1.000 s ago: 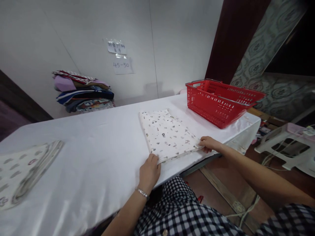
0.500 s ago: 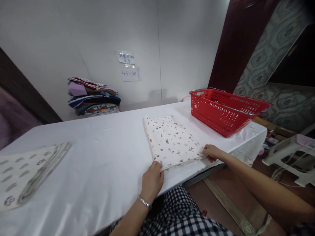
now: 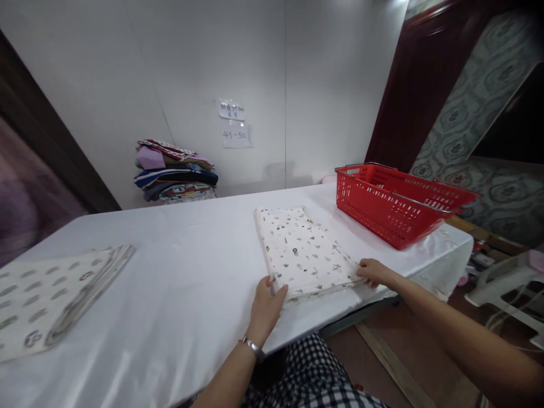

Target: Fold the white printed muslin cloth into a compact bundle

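A folded white cloth with small printed motifs (image 3: 304,252) lies flat near the front edge of the white-covered table (image 3: 187,272). My left hand (image 3: 267,306) grips its near left corner, thumb on top and fingers pressed together. My right hand (image 3: 376,273) pinches its near right corner, fingers curled on the edge. A metal bracelet sits on my left wrist.
A red plastic basket (image 3: 399,201) with metal handles stands at the table's right end. A stack of folded coloured cloths (image 3: 176,170) rests against the back wall under two paper notes (image 3: 236,127). Another folded patterned cloth (image 3: 51,292) lies at the left. A white stool (image 3: 510,289) stands on the floor at right.
The view has tilted up and to the left. Both hands keep hold of the cloth's near corners; the cloth has not visibly shifted on the table.
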The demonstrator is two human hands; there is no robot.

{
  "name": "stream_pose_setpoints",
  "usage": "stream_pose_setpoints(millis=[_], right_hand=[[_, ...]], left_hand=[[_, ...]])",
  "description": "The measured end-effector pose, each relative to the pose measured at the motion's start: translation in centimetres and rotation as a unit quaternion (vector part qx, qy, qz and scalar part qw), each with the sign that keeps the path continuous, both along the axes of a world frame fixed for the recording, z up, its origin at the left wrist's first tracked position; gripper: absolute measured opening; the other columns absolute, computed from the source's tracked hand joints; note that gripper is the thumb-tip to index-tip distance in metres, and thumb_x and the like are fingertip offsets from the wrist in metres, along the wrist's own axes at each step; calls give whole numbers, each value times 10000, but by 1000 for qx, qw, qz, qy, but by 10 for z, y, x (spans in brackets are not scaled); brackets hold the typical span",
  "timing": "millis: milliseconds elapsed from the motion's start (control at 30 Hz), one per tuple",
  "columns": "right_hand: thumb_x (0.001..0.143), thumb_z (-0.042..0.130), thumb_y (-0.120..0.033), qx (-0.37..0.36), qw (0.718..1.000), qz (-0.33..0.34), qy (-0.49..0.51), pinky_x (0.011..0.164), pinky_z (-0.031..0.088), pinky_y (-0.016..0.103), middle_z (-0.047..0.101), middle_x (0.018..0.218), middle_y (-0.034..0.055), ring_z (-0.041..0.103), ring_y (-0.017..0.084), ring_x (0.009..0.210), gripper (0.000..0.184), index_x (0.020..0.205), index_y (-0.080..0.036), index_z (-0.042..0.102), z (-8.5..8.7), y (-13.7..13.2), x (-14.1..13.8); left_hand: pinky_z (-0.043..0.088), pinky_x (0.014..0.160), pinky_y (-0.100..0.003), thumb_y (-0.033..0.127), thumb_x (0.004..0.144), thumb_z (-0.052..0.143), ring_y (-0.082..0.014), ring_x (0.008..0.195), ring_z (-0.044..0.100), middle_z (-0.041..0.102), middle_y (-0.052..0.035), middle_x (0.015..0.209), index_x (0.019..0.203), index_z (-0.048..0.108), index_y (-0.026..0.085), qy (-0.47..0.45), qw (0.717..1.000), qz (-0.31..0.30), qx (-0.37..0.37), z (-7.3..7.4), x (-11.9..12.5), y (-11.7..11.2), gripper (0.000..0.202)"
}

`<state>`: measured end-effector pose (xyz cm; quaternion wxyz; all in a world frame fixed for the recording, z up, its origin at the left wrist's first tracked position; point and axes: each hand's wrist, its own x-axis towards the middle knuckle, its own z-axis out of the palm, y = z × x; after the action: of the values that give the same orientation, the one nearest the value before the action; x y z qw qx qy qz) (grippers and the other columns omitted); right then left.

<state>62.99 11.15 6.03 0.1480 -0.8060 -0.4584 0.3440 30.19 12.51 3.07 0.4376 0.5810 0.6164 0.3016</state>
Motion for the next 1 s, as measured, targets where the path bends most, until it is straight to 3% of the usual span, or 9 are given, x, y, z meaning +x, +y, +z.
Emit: stream_pose_setpoints(millis=[200, 400, 600, 767, 867, 933, 1000], right_hand=[[691, 534, -203, 0, 993, -47, 104, 429, 461, 243, 539, 661, 7, 597, 158, 524, 241, 918, -149, 471, 0, -3, 3], [729, 547, -280, 64, 965, -39, 253, 551, 521, 302, 576, 756, 16, 627, 174, 615, 534, 1219, -211, 346, 12, -9, -1], [721, 588, -308, 124, 935, -1, 333, 562, 528, 291, 599, 877, 36, 623, 154, 617, 624, 1285, -264, 326, 41, -22, -17], [714, 603, -345, 114, 933, 51, 338, 523, 527, 278, 615, 883, 47, 623, 170, 645, 616, 1286, -287, 381, 64, -26, -37], [709, 622, -311, 113, 926, 59, 355, 511, 530, 272, 622, 857, 59, 603, 160, 625, 507, 1194, -240, 490, 80, 3, -45], [714, 617, -264, 127, 919, 52, 368, 511, 533, 262, 626, 821, 57, 590, 145, 607, 389, 1094, -205, 554, 99, 41, -48], [727, 589, -205, 168, 911, 33, 375, 502, 527, 245, 630, 795, 51, 585, 133, 601, 281, 1007, -189, 584, 126, 90, -49]], left_hand=[[408, 410, -213, 405, 735, 559, -116, 530, 557, 613, -121, 989, 1309, 244, 131, -41, 994, -25, -96, 2, 5, 17, 709], [464, 587, -242, 324, 701, 604, -157, 723, 611, 634, -97, 961, 1264, 347, 145, -83, 995, -13, -62, 5, 4, 24, 644], [468, 696, -267, 271, 704, 597, -166, 809, 614, 640, -68, 958, 1262, 367, 194, -265, 963, 10, -51, 48, -22, 7, 609], [462, 686, -255, 305, 713, 590, -161, 819, 603, 642, -47, 971, 1248, 428, 231, -322, 943, -25, -75, 76, -60, 3, 565], [442, 598, -210, 298, 709, 582, -141, 776, 590, 638, -55, 955, 1189, 499, 205, -303, 949, -20, -82, 94, -67, 33, 496], [435, 566, -198, 283, 704, 583, -133, 748, 579, 631, -59, 916, 1126, 546, 182, -288, 955, -21, -62, 115, -62, 72, 436], [454, 589, -211, 262, 707, 581, -129, 744, 569, 617, -57, 875, 1013, 588, 152, -299, 953, -28, -30, 145, -51, 125, 325]])
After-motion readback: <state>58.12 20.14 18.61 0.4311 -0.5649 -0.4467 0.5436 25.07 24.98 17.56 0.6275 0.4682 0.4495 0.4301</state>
